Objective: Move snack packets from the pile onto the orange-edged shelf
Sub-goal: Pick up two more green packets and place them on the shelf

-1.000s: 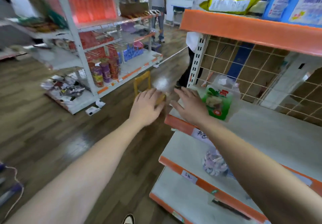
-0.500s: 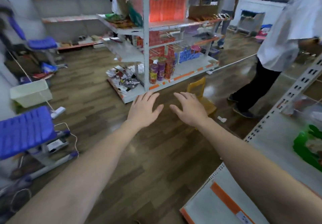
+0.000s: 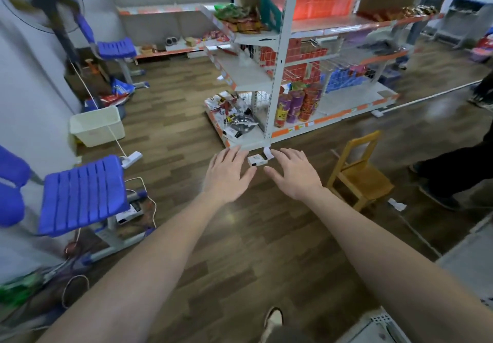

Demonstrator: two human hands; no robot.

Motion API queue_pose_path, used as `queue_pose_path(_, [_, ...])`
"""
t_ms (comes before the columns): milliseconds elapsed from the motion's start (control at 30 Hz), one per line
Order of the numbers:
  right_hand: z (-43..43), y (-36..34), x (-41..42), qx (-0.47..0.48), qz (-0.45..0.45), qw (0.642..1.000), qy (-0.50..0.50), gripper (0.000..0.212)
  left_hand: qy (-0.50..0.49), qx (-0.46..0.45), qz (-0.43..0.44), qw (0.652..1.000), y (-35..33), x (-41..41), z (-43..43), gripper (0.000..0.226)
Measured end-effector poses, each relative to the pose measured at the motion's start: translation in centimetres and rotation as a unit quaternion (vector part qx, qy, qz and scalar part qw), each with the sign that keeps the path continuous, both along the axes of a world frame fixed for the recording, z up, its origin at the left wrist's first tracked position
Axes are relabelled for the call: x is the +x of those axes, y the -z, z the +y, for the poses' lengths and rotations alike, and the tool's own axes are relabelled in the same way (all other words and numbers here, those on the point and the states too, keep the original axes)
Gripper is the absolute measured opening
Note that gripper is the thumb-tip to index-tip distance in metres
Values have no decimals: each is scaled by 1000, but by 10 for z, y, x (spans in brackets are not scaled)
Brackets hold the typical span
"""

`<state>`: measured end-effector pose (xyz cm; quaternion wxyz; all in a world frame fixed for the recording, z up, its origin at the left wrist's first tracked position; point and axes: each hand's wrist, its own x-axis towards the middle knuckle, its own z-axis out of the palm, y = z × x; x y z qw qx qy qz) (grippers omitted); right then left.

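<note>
Over the wooden floor (image 3: 253, 236): both hands empty.
We note the central shelving unit (image 3: 282, 57), then a grey shelf corner (image 3: 469, 260) at lower right, probably the target. The left hand (image 3: 226, 174) and right hand (image 3: 296, 177) reach out, fingers spread, holding nothing. Loose bags (image 3: 118, 93) lie on the floor at left; whether they are the pile, we cannot tell. We advise confirming the pile, then gripping one packet squarely.

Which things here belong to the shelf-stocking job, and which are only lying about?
Job: left hand and right hand, both open and empty; grey shelf corner, lower right. No packet pile plainly in view.

Lying about: small wooden chair, blue chair, white tub, small white box on the floor, power strip.
</note>
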<state>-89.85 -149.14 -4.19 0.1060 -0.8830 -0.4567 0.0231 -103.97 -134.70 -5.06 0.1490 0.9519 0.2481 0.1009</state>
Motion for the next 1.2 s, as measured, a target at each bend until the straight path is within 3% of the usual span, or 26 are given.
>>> queue_pose_path(767, [342, 14, 242, 34, 25, 992, -117, 63, -111, -2, -9, 994, 14, 216, 313, 58])
queue_pose_path(1200, [581, 18, 345, 57, 17, 995, -81, 60, -36, 20, 5, 999, 10, 328, 560, 58])
